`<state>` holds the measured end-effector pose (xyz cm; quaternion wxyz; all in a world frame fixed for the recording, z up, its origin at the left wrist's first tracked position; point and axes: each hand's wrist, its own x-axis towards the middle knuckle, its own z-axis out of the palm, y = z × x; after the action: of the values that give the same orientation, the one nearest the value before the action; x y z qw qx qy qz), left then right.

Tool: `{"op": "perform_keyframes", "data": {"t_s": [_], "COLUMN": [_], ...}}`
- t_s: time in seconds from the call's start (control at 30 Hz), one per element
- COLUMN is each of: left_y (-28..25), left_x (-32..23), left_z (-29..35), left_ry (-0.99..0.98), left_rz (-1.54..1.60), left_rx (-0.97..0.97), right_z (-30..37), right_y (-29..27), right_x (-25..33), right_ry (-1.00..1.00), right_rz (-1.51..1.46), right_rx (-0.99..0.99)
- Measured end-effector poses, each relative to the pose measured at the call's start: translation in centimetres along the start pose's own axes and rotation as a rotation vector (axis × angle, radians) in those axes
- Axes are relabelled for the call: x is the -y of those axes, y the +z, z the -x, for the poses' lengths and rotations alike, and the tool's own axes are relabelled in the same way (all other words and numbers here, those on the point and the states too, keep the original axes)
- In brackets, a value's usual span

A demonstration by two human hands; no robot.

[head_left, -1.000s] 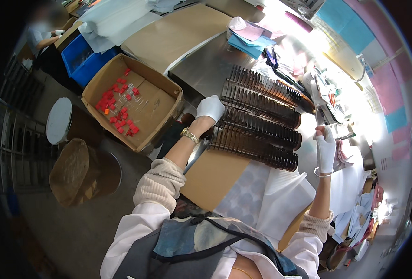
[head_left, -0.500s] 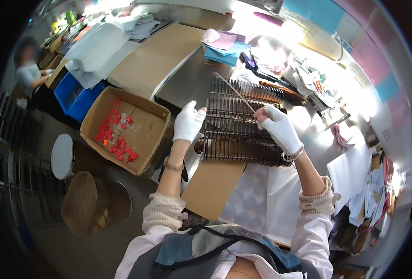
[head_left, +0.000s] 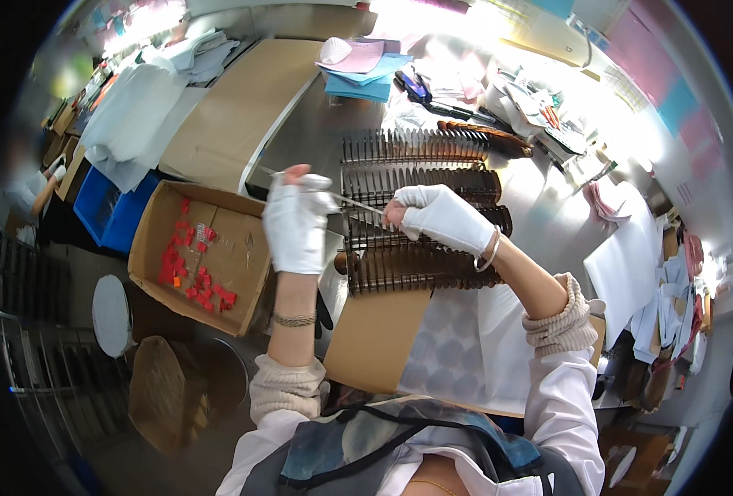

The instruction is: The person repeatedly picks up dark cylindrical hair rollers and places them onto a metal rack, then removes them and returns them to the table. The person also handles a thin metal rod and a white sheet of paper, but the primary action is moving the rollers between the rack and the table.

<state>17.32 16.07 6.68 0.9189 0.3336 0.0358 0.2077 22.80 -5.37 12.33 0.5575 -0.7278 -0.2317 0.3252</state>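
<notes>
A thin pale rod (head_left: 356, 203) slants between my two hands, its far-left tip sticking out past my left hand. My right hand (head_left: 442, 217), in a white glove with bare fingertips, pinches the rod's right end. Closed about the rod farther left is my left hand (head_left: 295, 225), gloved the same way; its fingers are partly hidden. Beneath and beyond the hands lie several rows of dark brown, glossy, comb-like pieces (head_left: 420, 183), packed side by side on the table. Their exact kind cannot be made out.
On the left stands an open cardboard box (head_left: 255, 273) with small red pieces (head_left: 205, 289) inside. Beyond it are a blue bin (head_left: 110, 211) and another person (head_left: 32, 194). Blue and pink cloths (head_left: 358, 83) lie at the back, and a cardboard sheet (head_left: 375, 339) is in front.
My left hand has moved from beside the rows onto the rod. My right hand has come left with the rod, away from the rows' right side. The view has shifted slightly.
</notes>
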Motion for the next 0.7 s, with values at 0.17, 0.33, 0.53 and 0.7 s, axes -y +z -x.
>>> {"op": "perform_keyframes", "data": {"t_s": [0.17,0.33,0.53,0.7], "left_y": [-4.4,-9.8,-13.4,-12.0], "left_x": [-1.6,-2.3,1.3,3.3], "left_z": [-5.1,-11.7,-14.4,-15.3], "left_ry": [0.041,0.249,0.157,0.089], "left_rz": [0.073,-0.214,-0.275,-0.314], "left_rx": [0.008,-0.412,-0.553,-0.544], "right_z": [-3.2,-5.4,-7.2,-7.0], "right_y": [-6.8,-15.4,-16.1,-15.5], "right_x": [-2.0,-8.2,-10.5,-9.7], "right_ry": [-0.372,-0.264,-0.025,0.046], "right_rz": [0.990,1.407,1.290,1.273], "right_rx": [-0.513,-0.773,-0.664,-0.683]}}
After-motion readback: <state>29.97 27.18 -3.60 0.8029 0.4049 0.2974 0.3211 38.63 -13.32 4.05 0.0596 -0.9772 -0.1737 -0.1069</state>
